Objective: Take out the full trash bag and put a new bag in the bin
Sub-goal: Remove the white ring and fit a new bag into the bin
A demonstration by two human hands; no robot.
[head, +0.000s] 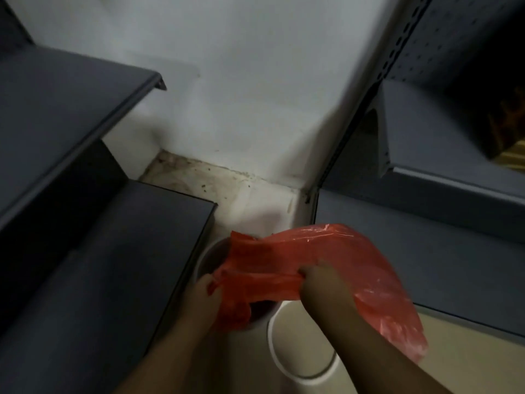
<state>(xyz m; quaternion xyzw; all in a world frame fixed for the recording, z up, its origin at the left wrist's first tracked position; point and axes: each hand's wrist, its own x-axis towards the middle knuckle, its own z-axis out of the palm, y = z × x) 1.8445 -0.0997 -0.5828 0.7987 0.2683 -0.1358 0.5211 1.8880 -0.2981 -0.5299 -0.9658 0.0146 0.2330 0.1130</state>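
A red plastic bag (321,257) is stretched over a small round white bin (207,258) that stands on the floor in a corner. My left hand (203,297) grips the bag's edge at the bin's near-left rim. My right hand (324,282) is closed on a fold of the bag above the bin's right side. The bag's loose end trails down to the right over my right forearm. Most of the bin is hidden under the bag and my hands.
A white ring-shaped bin lid (301,354) lies on the floor just right of the bin. Dark grey shelving (119,251) crowds the left side, and more grey shelves (440,194) stand at the right. A white wall (241,95) closes the back, with dirty floor (204,177) at its foot.
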